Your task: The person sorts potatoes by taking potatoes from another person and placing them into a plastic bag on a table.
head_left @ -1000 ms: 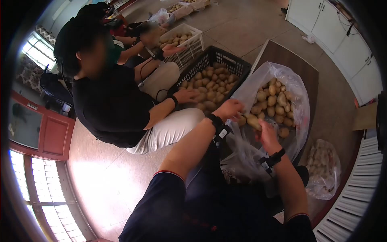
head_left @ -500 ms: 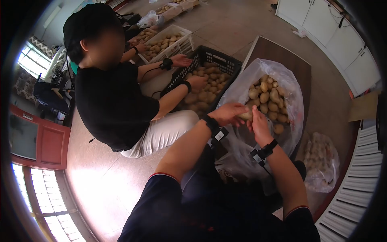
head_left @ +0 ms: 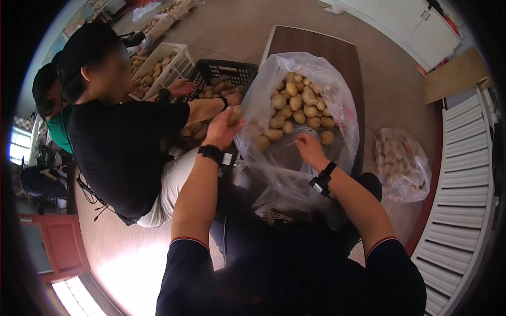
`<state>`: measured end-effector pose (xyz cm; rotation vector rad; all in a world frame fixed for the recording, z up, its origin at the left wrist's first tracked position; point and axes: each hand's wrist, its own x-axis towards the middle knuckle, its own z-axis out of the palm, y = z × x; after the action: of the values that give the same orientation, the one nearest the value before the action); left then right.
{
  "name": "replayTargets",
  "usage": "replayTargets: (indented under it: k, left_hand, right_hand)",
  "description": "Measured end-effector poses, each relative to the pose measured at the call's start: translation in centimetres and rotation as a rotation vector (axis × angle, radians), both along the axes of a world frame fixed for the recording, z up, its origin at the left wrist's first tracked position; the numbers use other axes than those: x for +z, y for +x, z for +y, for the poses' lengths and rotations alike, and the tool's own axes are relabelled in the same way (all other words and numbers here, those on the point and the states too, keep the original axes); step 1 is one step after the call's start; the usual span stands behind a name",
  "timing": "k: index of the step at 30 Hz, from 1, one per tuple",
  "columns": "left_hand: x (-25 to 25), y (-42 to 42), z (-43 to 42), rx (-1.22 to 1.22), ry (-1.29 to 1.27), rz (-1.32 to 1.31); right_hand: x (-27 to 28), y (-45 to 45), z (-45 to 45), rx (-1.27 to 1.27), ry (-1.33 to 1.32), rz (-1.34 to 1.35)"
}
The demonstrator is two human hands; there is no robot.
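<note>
My left hand (head_left: 223,130) is closed around a potato (head_left: 235,114), raised between the black crate (head_left: 232,68) and the clear plastic bag (head_left: 252,100). The bag is spread wide and holds a heap of potatoes (head_left: 296,100). Over the near part of the bag, my right hand (head_left: 312,151) is loosely curled, its fingers apart, holding nothing that I can see. One potato (head_left: 326,138) lies just beyond it, apart from the heap. More potatoes (head_left: 219,87) lie in the black crate, partly hidden by the co-worker's arms.
A co-worker in a black shirt (head_left: 121,152) sits close on my left, with one hand (head_left: 182,87) over the crate. Behind stands a white crate (head_left: 182,66) of potatoes. A filled plastic bag (head_left: 403,166) rests on the floor at right, beside a white radiator (head_left: 453,195).
My hands have separated. The left has carried the potato leftward toward the black crate; the right stays over the bag without it. The view has shifted right.
</note>
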<state>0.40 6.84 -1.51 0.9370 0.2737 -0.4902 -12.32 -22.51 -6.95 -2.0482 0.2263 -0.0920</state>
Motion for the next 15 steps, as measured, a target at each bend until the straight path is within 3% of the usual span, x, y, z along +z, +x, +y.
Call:
replayTargets:
  k: [2, 4, 7, 10, 14, 15]
  left_hand:
    - [-1.0, 0.8, 1.2, 0.137, -0.001, 0.057]
    - [-1.8, 1.1, 1.8, 0.195, -0.003, 0.07]
    - [-3.0, 1.4, 3.2, 0.293, -0.008, 0.038]
    - [-4.3, 1.8, 3.8, 0.336, -0.025, 0.081]
    - [-5.3, 2.1, 4.1, 0.4, 0.016, 0.105]
    - [-7.7, 2.6, 5.1, 0.403, 0.019, 0.102]
  right_hand:
    - [-0.1, 0.0, -1.8, -0.046, -0.072, -0.005]
    - [0.3, 0.0, -3.8, -0.034, -0.589, -0.082]
    - [0.4, -0.1, -5.2, -0.121, -0.672, -0.072]
    - [-1.2, -0.3, -6.2, -0.053, -0.777, -0.073]
    - [-0.4, -1.1, -5.6, -0.057, -0.742, 0.065]
    - [-0.5, -1.2, -5.6, -0.055, -0.738, 0.062]
